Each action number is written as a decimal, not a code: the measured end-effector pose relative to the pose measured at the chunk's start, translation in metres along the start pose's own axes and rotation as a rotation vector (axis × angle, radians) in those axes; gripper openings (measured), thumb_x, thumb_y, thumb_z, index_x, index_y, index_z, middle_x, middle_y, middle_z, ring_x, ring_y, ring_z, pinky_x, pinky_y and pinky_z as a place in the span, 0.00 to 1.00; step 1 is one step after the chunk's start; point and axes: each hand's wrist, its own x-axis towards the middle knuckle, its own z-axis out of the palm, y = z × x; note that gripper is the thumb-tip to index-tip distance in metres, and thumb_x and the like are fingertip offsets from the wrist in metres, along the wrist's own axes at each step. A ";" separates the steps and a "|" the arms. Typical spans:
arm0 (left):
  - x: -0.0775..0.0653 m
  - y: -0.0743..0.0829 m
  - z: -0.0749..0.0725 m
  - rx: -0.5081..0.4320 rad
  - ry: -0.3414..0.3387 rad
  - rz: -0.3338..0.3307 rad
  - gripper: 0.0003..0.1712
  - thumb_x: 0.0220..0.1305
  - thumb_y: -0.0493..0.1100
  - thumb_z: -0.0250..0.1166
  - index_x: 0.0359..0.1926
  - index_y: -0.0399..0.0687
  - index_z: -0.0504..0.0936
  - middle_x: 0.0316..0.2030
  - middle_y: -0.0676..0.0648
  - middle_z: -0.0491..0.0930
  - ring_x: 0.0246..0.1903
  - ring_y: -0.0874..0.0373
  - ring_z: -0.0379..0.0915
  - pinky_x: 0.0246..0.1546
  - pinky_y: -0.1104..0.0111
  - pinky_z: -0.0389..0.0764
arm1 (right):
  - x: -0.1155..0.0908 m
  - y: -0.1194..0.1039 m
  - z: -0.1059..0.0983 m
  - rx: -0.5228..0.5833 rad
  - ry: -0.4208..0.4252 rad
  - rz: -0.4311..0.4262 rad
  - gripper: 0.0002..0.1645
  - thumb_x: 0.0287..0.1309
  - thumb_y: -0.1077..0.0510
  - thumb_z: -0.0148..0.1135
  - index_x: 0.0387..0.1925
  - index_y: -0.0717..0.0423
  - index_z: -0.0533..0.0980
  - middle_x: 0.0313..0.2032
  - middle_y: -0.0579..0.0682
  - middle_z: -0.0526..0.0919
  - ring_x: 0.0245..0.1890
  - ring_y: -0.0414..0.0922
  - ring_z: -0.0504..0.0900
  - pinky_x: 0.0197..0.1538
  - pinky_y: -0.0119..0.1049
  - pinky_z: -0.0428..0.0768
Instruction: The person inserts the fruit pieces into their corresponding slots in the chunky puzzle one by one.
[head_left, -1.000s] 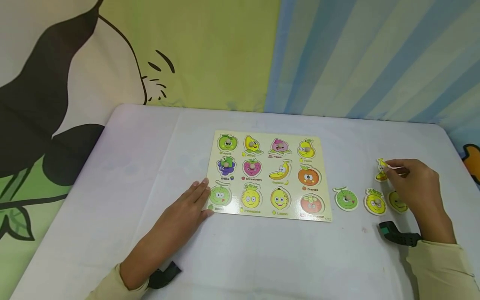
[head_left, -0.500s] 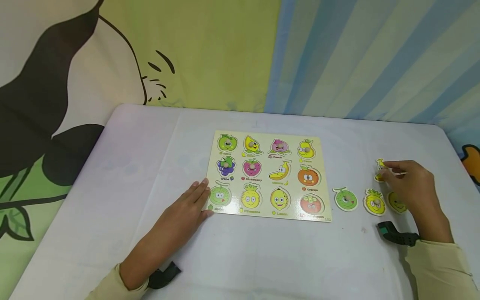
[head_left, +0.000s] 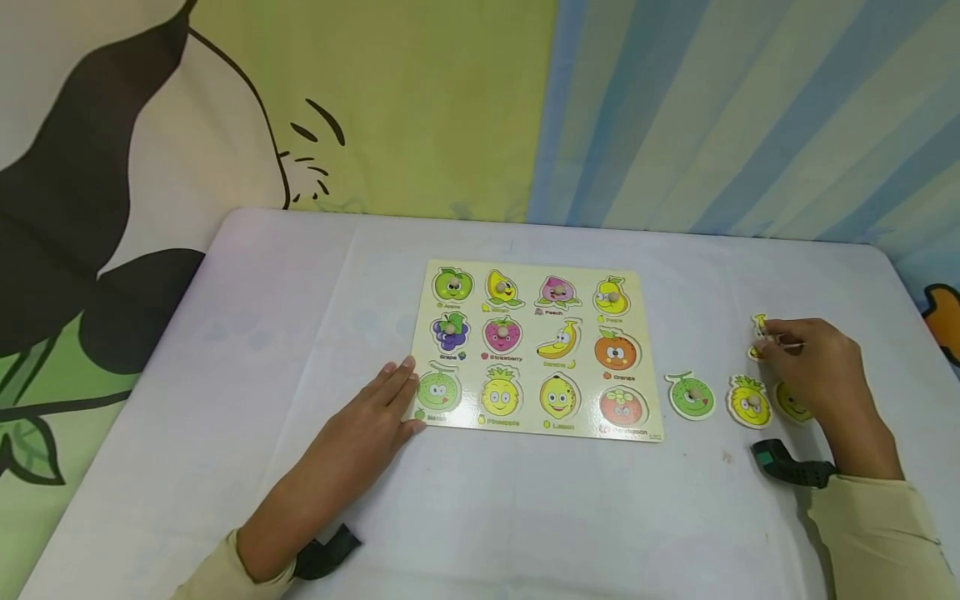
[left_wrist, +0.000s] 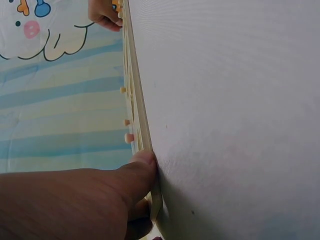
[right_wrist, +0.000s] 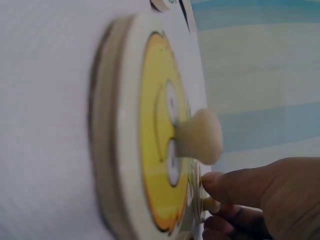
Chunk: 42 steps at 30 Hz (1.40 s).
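Note:
A wooden fruit puzzle board (head_left: 532,408) lies on the white table, with fruit pictures in rows. My left hand (head_left: 363,433) rests at its lower left side, fingers straight along the edge; in the left wrist view the thumb (left_wrist: 142,160) touches that edge. On the right, my right hand (head_left: 825,367) pinches a banana puzzle piece (head_left: 756,333) by its knob, the piece partly hidden by the fingers. Just in front of it lie a melon piece (head_left: 692,397), a pineapple piece (head_left: 748,403) and a yellow piece (head_left: 792,403) half covered by the hand.
Knobs stick up from several pieces seated in the board, such as the apple (head_left: 453,286) and the strawberry (head_left: 502,335). Behind the table (head_left: 525,517) hangs a printed cloth (head_left: 420,108). Close to the right wrist camera stands a yellow piece's knob (right_wrist: 202,137).
My right hand has shifted slightly left with the banana piece between its fingers. The left hand and the board stay in place.

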 end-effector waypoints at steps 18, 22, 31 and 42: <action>-0.001 0.002 0.000 -0.002 0.014 -0.001 0.36 0.61 0.44 0.71 0.63 0.28 0.70 0.67 0.35 0.65 0.67 0.39 0.59 0.60 0.55 0.70 | 0.000 -0.008 -0.004 -0.025 0.019 0.067 0.14 0.66 0.67 0.55 0.47 0.77 0.77 0.49 0.73 0.71 0.48 0.68 0.71 0.47 0.63 0.75; -0.001 0.002 -0.001 0.004 0.019 0.008 0.36 0.60 0.44 0.71 0.63 0.28 0.70 0.67 0.34 0.65 0.67 0.39 0.59 0.59 0.55 0.70 | -0.001 -0.010 -0.005 -0.025 0.019 0.090 0.15 0.67 0.66 0.55 0.48 0.76 0.77 0.51 0.73 0.71 0.49 0.68 0.70 0.48 0.64 0.75; 0.000 0.000 0.000 0.010 0.009 0.015 0.35 0.61 0.44 0.70 0.63 0.27 0.70 0.67 0.34 0.65 0.66 0.38 0.59 0.61 0.55 0.69 | -0.004 -0.020 -0.004 -0.009 0.044 0.024 0.13 0.65 0.67 0.58 0.46 0.75 0.78 0.48 0.71 0.73 0.44 0.65 0.73 0.39 0.55 0.76; 0.000 -0.001 0.000 0.013 0.007 0.022 0.35 0.61 0.44 0.70 0.63 0.27 0.70 0.66 0.34 0.65 0.66 0.38 0.59 0.61 0.55 0.69 | -0.012 -0.044 -0.003 0.028 0.014 -0.067 0.11 0.64 0.66 0.61 0.44 0.70 0.81 0.46 0.66 0.77 0.43 0.60 0.75 0.36 0.40 0.75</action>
